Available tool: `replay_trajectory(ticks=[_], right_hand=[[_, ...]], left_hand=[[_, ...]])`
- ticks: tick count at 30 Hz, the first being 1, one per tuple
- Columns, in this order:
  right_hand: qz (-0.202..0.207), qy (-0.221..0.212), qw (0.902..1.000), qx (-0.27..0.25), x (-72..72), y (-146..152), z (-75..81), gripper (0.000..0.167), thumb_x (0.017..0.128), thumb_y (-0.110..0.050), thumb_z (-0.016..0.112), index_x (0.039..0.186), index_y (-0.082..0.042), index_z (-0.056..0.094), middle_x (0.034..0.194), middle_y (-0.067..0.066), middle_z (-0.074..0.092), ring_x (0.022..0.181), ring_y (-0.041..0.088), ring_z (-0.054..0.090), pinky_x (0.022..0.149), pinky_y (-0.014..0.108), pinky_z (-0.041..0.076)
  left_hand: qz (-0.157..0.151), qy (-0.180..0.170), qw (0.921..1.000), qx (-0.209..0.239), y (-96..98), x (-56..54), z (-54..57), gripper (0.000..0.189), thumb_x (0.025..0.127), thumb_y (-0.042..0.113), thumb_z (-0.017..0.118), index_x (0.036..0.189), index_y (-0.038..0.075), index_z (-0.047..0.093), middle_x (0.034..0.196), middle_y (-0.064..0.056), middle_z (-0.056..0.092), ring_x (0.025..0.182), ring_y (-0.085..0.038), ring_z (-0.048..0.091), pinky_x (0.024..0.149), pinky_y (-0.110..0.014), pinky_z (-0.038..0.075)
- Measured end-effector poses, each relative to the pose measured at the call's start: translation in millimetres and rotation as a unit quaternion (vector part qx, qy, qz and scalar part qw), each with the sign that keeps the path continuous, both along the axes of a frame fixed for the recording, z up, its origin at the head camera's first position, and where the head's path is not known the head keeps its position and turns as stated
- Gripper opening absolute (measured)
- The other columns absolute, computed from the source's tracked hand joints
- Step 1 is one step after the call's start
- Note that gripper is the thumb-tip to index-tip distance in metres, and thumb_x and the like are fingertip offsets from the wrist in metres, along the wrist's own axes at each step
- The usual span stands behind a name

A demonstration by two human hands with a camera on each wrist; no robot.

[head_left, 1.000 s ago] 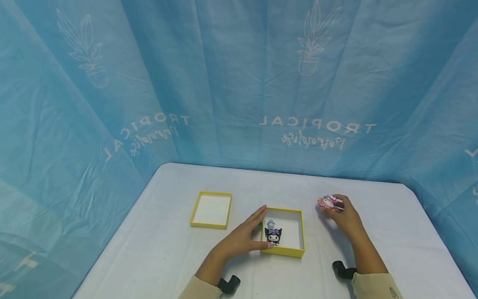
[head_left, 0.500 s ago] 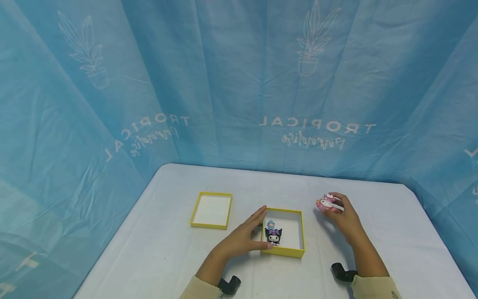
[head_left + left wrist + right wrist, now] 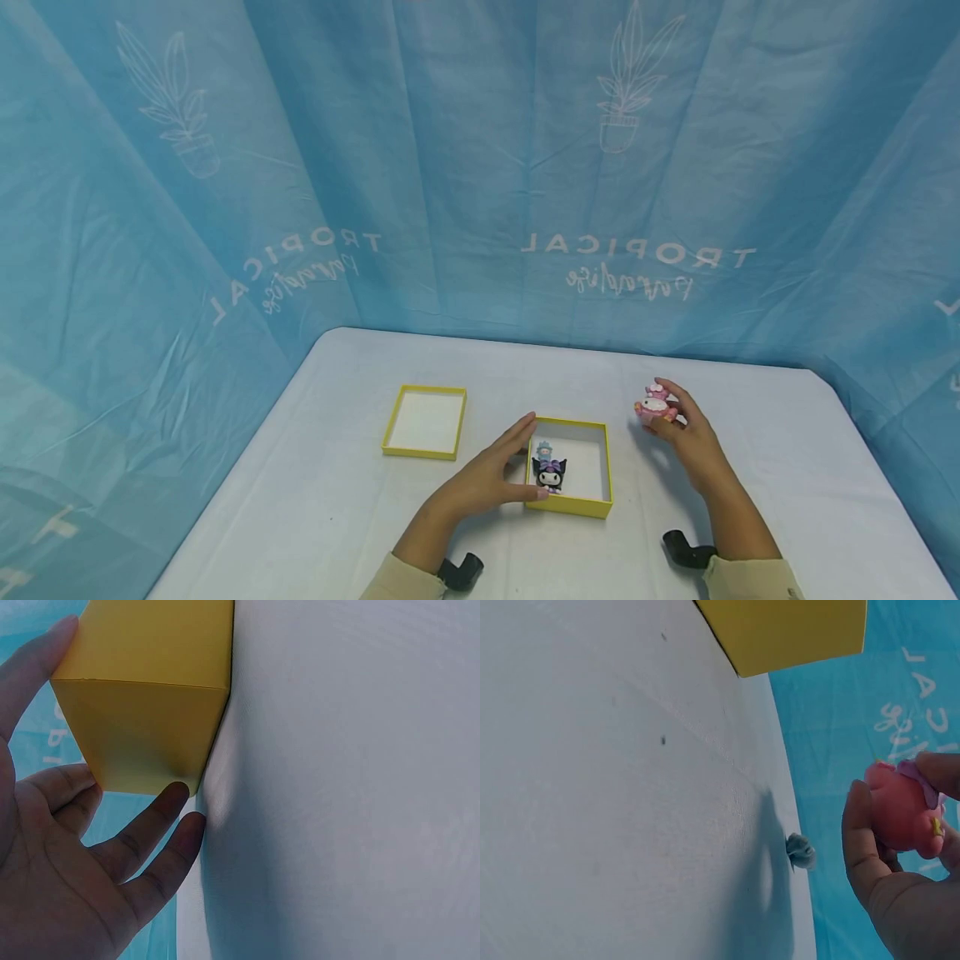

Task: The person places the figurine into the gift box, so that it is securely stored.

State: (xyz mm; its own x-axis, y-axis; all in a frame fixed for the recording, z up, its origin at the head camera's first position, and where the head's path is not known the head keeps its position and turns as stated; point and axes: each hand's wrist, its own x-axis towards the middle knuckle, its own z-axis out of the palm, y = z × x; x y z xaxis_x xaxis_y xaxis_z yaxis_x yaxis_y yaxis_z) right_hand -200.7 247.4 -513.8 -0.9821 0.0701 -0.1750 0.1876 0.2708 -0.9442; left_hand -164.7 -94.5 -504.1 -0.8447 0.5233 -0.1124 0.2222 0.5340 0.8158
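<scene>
My left hand (image 3: 487, 479) holds the left side of an uncovered yellow box (image 3: 568, 505), thumb at its near wall and index finger at its far left corner. In the left wrist view the fingers (image 3: 154, 825) lie along the box's yellow side (image 3: 142, 735). Inside the box, against its left wall, are a black-eared figurine with a purple bow (image 3: 550, 475) and a small light-blue figurine (image 3: 543, 451). Off to the right, my right hand (image 3: 696, 446) pinches a pink figurine (image 3: 655, 406) above the table; the right wrist view shows its rounded pink back (image 3: 900, 810).
A shallow yellow-edged lid (image 3: 426, 421) lies inside-up, left of the box. The table has a white cloth (image 3: 300, 492). Blue printed curtains (image 3: 465, 167) hang behind and beside it. A small grey-blue bundled shape (image 3: 801, 851) appears at the table's edge in the right wrist view.
My right hand has turned the pink figurine from tilted to more upright, rising slightly. The left hand, box and lid have not moved.
</scene>
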Motion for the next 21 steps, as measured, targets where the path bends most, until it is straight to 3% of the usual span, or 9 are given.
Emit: replay_trajectory(ticks=[3,7,14,21], right_hand=[[0.006,0.019,0.9998,-0.007,0.1,0.5,-4.6,0.067,0.101,-0.026,0.058,0.158,-0.042,0.028,0.159,0.016,0.029,0.121,0.026,0.06,0.1,0.032,0.057],[0.007,0.027,0.9995,-0.013,-5.6,4.9,-16.2,0.063,0.1,-0.032,0.059,0.156,-0.041,0.033,0.153,0.013,0.036,0.109,0.021,0.066,0.088,0.02,0.058],[0.007,0.037,0.9989,0.029,-15.9,11.2,-41.3,0.072,0.097,-0.041,0.064,0.16,-0.037,0.028,0.154,0.014,0.04,0.104,0.017,0.067,0.089,0.024,0.057],[-0.016,0.044,0.9975,0.053,-20.4,11.1,-53.3,0.076,0.093,-0.049,0.068,0.156,-0.026,0.032,0.14,0.009,0.05,0.104,0.012,0.064,0.084,0.016,0.054]], left_hand=[[0.001,-0.001,1.0,-0.001,0.3,-0.3,0.0,0.104,0.08,0.058,0.078,0.16,0.045,0.013,0.167,0.029,0.003,0.16,-0.022,0.011,0.127,-0.056,0.019],[-0.001,0.0,1.0,-0.002,0.1,-0.4,-0.2,0.104,0.08,0.058,0.078,0.16,0.045,0.012,0.166,0.03,0.003,0.16,-0.022,0.011,0.127,-0.056,0.018],[0.001,0.002,1.0,-0.003,0.3,-0.6,-1.4,0.104,0.081,0.057,0.078,0.16,0.044,0.013,0.167,0.029,0.004,0.159,-0.023,0.012,0.127,-0.056,0.019],[0.005,0.003,1.0,-0.006,1.2,-0.4,-1.3,0.104,0.081,0.057,0.079,0.16,0.044,0.013,0.167,0.026,0.005,0.159,-0.023,0.012,0.127,-0.056,0.019]])
